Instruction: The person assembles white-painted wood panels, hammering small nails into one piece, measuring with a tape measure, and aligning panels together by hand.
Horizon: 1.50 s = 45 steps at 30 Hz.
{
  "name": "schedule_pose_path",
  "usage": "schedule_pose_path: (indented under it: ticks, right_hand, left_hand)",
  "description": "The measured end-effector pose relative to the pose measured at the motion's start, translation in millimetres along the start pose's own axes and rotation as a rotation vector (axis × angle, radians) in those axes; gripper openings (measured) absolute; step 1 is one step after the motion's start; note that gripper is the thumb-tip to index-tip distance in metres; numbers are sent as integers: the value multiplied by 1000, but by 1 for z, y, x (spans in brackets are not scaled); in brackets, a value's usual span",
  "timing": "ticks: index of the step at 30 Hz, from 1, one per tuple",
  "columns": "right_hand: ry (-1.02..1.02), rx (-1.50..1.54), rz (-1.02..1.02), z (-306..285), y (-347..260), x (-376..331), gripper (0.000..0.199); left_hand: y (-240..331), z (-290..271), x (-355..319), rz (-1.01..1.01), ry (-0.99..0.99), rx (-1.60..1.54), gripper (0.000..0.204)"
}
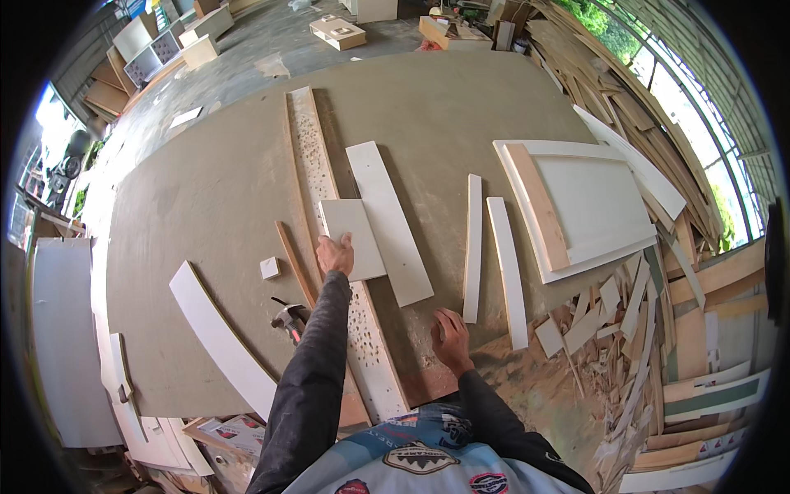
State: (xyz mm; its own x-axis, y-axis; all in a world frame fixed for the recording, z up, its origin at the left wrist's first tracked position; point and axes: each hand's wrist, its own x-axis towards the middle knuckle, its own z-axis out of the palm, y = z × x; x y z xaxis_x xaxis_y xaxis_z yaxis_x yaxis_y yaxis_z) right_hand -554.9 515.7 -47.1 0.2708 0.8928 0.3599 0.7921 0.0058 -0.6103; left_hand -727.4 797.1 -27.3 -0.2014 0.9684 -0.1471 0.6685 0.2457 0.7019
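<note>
My left hand (336, 254) lies on the near left part of a small white rectangular board (355, 235), thumb on its face and fingers at its left edge. That board rests across a long narrow white strip pitted with holes (311, 148). Nearer me, to the right, my right hand (452, 342) hovers near the table's front edge, fingers loosely bent and nothing visible in them. A wider white plank (391, 222) lies right of the small board. Left of my forearm is a claw hammer (290, 317), partly covered by my sleeve, beside a thin brown wooden strip (295, 259).
The grey-brown worktable (206, 198) also bears a small white block (270, 267), a long white plank (218, 329), two narrow white strips (473, 247) and a framed white panel (592, 206) at right. Wood offcuts (609, 321) are heaped beyond the right front edge.
</note>
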Motion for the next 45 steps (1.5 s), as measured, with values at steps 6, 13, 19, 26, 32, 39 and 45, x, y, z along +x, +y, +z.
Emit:
schedule_pose_path:
  ticks: [6,13,19,26,32,39,45]
  right_hand:
    - [-3,-51,11,-1,16,-23,36]
    - [-39,-41,26,-1,18,-26,40]
    - [-44,-47,36,-4,17,-26,41]
    - [-25,-22,49,-4,17,-26,41]
    - [-42,19,92,-2,18,-29,40]
    - [-55,35,114,0,22,-28,42]
    - [-74,-12,54,-1,17,-24,42]
  left_hand:
    - [1,2,11,10,-7,-27,52]
    - [-3,5,21,74,43,-18,50]
    - [-3,8,29,115,75,-30,49]
    - [1,7,35,114,87,-33,49]
    - [2,7,40,119,96,3,47]
    - [4,9,44,126,99,-24,49]
    - [5,9,51,137,108,0,49]
